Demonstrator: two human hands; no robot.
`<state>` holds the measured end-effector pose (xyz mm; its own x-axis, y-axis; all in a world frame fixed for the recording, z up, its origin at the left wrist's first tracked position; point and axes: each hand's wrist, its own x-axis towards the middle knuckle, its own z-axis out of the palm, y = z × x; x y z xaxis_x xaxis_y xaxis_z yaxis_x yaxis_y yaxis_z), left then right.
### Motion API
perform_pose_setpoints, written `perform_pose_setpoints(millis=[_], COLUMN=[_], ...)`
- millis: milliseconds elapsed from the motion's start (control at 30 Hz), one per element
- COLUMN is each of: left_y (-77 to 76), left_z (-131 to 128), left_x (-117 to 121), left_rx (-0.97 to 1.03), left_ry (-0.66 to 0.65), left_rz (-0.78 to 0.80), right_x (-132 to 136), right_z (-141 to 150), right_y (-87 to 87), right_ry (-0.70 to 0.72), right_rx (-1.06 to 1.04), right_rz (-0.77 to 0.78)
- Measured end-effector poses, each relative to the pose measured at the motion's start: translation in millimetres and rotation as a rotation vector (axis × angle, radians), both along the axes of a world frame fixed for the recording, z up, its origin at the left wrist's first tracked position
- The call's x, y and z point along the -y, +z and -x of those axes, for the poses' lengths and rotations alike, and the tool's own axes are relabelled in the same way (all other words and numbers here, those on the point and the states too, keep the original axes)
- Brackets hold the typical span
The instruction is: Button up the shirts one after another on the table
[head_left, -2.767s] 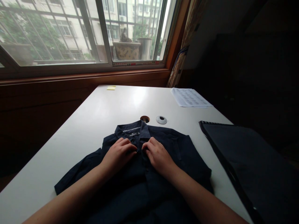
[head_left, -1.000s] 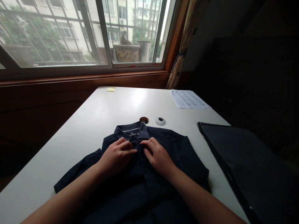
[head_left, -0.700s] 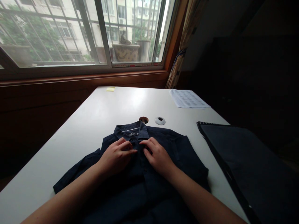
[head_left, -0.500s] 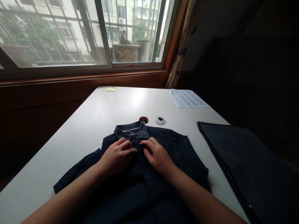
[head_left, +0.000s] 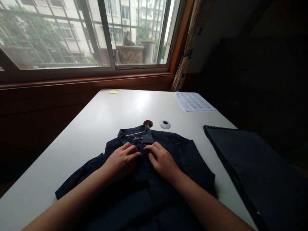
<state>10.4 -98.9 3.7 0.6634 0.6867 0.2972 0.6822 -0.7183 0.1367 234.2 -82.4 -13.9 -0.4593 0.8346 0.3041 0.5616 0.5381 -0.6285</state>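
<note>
A dark navy collared shirt [head_left: 134, 199] lies front side up, its collar [head_left: 148, 136] pointing away from me and a printed label showing inside the neck. Just below the collar, my left hand [head_left: 122, 158] has its fingers curled onto the left side of the front opening. Across a small gap, my right hand [head_left: 162, 160] pinches the cloth on the other side, thumb and forefinger bent toward each other. The fingertips of both hands are partly hidden by the knuckles and dark fabric.
The shirt rests on a white table [head_left: 79, 125]. Beyond the collar are a round cable hole [head_left: 148, 123] and a loose grommet cover [head_left: 165, 124]. Printed sheets [head_left: 194, 102], a yellow sticky note [head_left: 114, 91] and a dark folder-like flat item [head_left: 252, 160] lie around. A barred window stands behind.
Hardly anything differs; both hands stay at the shirt front, with only a slight shift of the fingers.
</note>
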Motion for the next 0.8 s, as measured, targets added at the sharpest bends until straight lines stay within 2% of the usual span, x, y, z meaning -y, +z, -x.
perform_pose_setpoints(millis=[300,567,800], left_y=[-3.0,-5.4,-2.9], left_z=[-2.4,-0.3,0.5], left_x=[-0.7,-0.6,2.9], left_rx=[-0.073,-0.018,0.055], left_ry=[0.002,0.006,-0.134], left_rz=[-0.036,-0.021,-0.096], right_x=[0.1,0.5,-1.2], right_z=[1.2,0.8,0.9], right_y=[-0.3,0.2,1.2], right_ry=[-0.004,-0.003,-0.022], right_rx=[0.023,0.013,-0.092], right_rz=[-0.005,-0.004,0.017])
